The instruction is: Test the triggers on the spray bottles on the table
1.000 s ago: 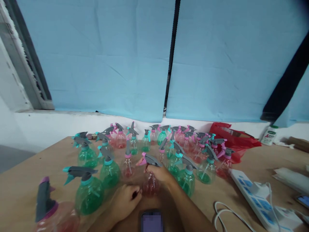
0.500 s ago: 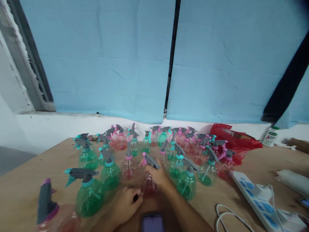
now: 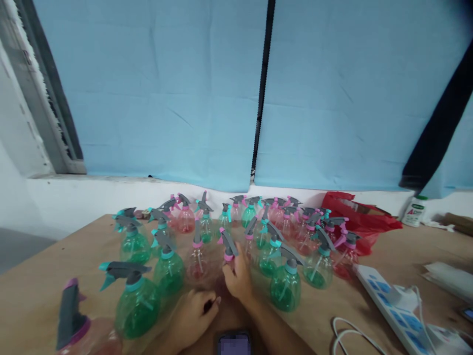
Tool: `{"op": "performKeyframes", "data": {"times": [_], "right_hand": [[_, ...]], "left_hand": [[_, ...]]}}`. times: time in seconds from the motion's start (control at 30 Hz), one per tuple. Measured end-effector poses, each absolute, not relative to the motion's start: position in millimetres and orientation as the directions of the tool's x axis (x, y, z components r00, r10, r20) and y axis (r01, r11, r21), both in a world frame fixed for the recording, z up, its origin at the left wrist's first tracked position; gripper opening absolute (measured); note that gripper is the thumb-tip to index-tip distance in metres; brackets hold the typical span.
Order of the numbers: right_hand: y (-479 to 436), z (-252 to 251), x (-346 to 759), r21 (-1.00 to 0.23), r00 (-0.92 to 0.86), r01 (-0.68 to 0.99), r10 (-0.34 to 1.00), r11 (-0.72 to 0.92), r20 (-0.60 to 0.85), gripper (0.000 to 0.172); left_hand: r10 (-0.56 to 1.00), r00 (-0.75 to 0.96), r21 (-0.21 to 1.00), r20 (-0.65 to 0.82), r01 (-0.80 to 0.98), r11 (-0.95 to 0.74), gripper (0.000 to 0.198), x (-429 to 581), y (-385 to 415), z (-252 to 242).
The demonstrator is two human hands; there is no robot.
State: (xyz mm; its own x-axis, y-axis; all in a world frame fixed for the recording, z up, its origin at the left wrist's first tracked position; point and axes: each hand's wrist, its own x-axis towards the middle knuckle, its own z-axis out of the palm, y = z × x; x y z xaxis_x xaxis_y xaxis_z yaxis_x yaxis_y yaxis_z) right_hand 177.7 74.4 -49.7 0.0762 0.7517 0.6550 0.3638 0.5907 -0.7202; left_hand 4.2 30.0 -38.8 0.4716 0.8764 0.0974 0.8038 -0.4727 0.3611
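My right hand (image 3: 238, 280) is wrapped round a pink spray bottle (image 3: 226, 249) with a grey and pink trigger head, standing it among several green and pink spray bottles on the wooden table (image 3: 44, 281). My left hand (image 3: 192, 315) rests curled on the table just in front, with something small and dark between its fingers that I cannot make out. A green spray bottle (image 3: 137, 305) stands to the left of my left hand. Another green one (image 3: 285, 288) stands right of my right hand.
A pink bottle with a grey head (image 3: 79, 328) is at the near left edge. A red plastic bag (image 3: 360, 219) lies behind the bottles. A white power strip (image 3: 395, 301) with cables is at the right. A white jar (image 3: 413, 211) stands on the ledge. A phone (image 3: 233, 342) is at the bottom.
My right hand has pushed the pink spray bottle farther away, in among the others, and its head has turned more upright. My left hand has stayed put.
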Motion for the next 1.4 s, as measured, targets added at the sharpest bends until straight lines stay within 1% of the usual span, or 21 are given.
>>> {"op": "performKeyframes", "data": {"times": [0.1, 0.13, 0.23, 0.37, 0.5, 0.6, 0.73, 0.87, 1.0, 1.07, 1.13, 1.23, 1.3, 1.4], "right_hand": [[81.6, -57.7, 173.5, -0.62, 0.104, 0.55, 0.69, 0.56, 0.716, 0.044], [84.5, -58.6, 171.3, -0.594, 0.115, 0.602, 0.679, 0.533, 0.725, 0.043], [90.8, -59.0, 164.5, -0.573, 0.147, 0.684, 0.685, 0.451, 0.714, 0.052], [90.5, -64.9, 159.9, -0.606, 0.113, 0.662, 0.74, 0.442, 0.663, 0.069], [88.7, -74.9, 159.0, -0.66, 0.015, 0.595, 0.815, 0.459, 0.579, 0.09], [91.6, -77.5, 158.6, -0.694, -0.016, 0.545, 0.834, 0.469, 0.551, 0.097], [96.2, -75.6, 159.2, -0.695, 0.028, 0.517, 0.802, 0.499, 0.596, 0.086], [88.1, -65.6, 161.4, -0.674, 0.104, 0.507, 0.738, 0.537, 0.667, 0.076], [70.4, -41.3, 161.6, -0.58, 0.166, 0.534, 0.596, 0.615, 0.785, 0.051], [66.2, -26.3, 162.2, -0.548, 0.221, 0.563, 0.527, 0.619, 0.821, 0.04], [68.3, -13.2, 165.0, -0.586, 0.336, 0.583, 0.489, 0.564, 0.805, 0.041], [80.9, -4.7, 174.0, -0.684, 0.48, 0.558, 0.489, 0.47, 0.728, 0.056], [91.3, -8.6, 181.3, -0.717, 0.492, 0.529, 0.524, 0.454, 0.695, 0.064], [103.2, -22.5, 189.8, -0.738, 0.47, 0.502, 0.575, 0.45, 0.67, 0.069]], "left_hand": [[0.869, 0.479, 0.405, 0.127, 0.774, -0.486, 0.036, 2.6, 31.9, -41.5], [0.865, 0.484, 0.418, 0.134, 0.764, -0.492, 0.034, 2.2, 32.3, -42.5], [0.86, 0.491, 0.436, 0.138, 0.75, -0.498, 0.033, 1.7, 32.6, -44.5], [0.862, 0.489, 0.441, 0.134, 0.749, -0.493, 0.032, 1.3, 32.3, -45.5], [0.862, 0.49, 0.448, 0.13, 0.747, -0.492, 0.023, 0.1, 32.2, -44.7], [0.861, 0.493, 0.443, 0.125, 0.749, -0.493, 0.021, 0.5, 31.6, -42.2], [0.867, 0.487, 0.424, 0.106, 0.766, -0.482, 0.022, 1.8, 30.9, -40.3], [0.857, 0.497, 0.418, 0.135, 0.756, -0.504, 0.025, 0.9, 32.6, -44.8], [0.859, 0.493, 0.419, 0.136, 0.757, -0.501, 0.027, -0.2, 35.7, -48.7], [0.853, 0.503, 0.419, 0.138, 0.75, -0.511, 0.03, -0.4, 35.9, -48.2], [0.846, 0.513, 0.418, 0.143, 0.744, -0.522, 0.031, -0.5, 35.1, -46.6], [0.849, 0.512, 0.425, 0.134, 0.744, -0.516, 0.033, -0.2, 33.2, -44.1], [0.848, 0.514, 0.428, 0.131, 0.742, -0.516, 0.034, 0.3, 32.5, -43.3], [0.844, 0.518, 0.423, 0.138, 0.74, -0.523, 0.034, 1.0, 32.2, -42.5]]}}
